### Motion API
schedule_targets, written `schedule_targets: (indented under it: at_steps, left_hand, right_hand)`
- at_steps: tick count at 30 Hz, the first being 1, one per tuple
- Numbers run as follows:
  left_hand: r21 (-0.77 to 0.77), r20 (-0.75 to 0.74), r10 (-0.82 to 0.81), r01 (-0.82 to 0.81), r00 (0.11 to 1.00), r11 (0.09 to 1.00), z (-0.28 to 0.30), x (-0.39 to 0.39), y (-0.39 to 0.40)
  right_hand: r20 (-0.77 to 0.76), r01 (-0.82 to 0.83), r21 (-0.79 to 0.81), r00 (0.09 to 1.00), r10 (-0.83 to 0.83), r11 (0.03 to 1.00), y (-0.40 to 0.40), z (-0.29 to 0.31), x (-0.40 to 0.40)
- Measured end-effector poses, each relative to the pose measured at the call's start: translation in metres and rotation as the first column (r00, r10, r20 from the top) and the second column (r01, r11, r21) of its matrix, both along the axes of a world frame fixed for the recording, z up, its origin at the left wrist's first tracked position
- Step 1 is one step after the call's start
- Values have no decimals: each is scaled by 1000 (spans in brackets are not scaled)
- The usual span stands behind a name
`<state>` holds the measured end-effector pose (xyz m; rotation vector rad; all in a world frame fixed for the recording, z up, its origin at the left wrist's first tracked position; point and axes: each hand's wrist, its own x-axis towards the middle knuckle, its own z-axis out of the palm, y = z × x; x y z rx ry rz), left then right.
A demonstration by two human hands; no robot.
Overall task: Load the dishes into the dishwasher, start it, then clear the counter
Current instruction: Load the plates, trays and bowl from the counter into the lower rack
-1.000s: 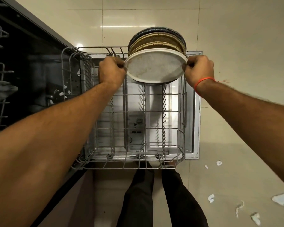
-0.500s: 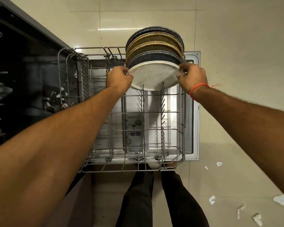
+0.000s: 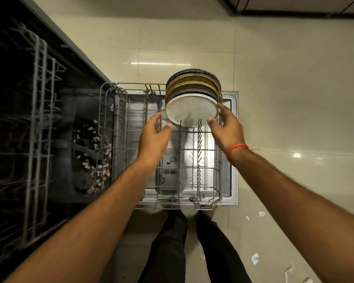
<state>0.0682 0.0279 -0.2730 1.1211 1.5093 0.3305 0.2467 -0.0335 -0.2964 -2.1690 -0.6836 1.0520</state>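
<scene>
Both hands have let go of the white plate point(image 3: 190, 111), which now stands in the lower rack point(image 3: 192, 160) at the front of a row of dark plates point(image 3: 192, 82). If a tine does not hold it, it may tip forward. Left hand point(image 3: 153, 137) has loose, spread fingers and holds nothing; right hand point(image 3: 227, 125) is open, its fingers point(image 3: 211, 120) just touching the plate's rim.
</scene>
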Motion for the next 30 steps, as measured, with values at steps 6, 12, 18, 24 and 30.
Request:
schedule_targets:
  at_steps: [6,12,18,24,30]
  left_hand:
    - [-40,132,103,-99,986,994,107,-18,-61]
    - [19,202,154,-161,967,987,209,-38,-106]
    - [174,244,235,-281,941,944,307,-67,-139]
    - [272,285,381,-455,880,848,376,-114,-171]
    - [307,368,582,-686,725,660,411,-189,-221]
  right_hand:
    - [-185,107,131,979,-82,986,-37,100,-43]
    - [-326,185,245,940,-99,952,-69,199,-73]
    - [-376,57,374,922,95,926,-83,294,-94]
    - [-377,-87,504,873,310,859,-88,371,-138]
    - [-365,-324,567,725,584,757,-97,417,-220]
